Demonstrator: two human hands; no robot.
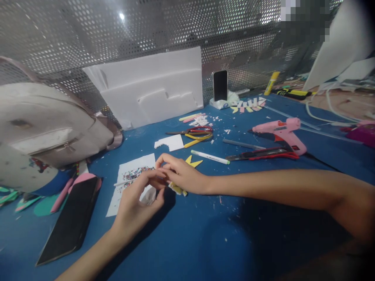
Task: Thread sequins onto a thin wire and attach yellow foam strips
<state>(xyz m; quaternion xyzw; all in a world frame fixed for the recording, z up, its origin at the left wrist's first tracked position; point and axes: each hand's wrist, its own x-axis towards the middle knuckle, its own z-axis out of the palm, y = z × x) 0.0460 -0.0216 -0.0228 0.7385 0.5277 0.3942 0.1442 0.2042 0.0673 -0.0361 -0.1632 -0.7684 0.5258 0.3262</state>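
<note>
My left hand (pixel 137 197) and my right hand (pixel 180 175) meet over the blue table (pixel 205 234), just right of a white sheet (pixel 129 183) strewn with small glittery bits. The left fingers curl in a pinch around a small whitish piece I cannot name. The right fingers are bent and pressed together on a small yellow foam piece (pixel 177 189) that lies on the table under the hand. A yellow foam crown shape (pixel 193 162) lies right behind the right hand.
A black phone (pixel 72 218) lies at the left, a pale backpack (pixel 43 128) behind it. White foam boards (pixel 152 86) lean on the perforated metal wall. Scissors (pixel 196 133), a white pen (pixel 209 157), a pink glue gun (pixel 281 132), a cutter (pixel 260 155) and an upright phone (pixel 220 85) sit farther back.
</note>
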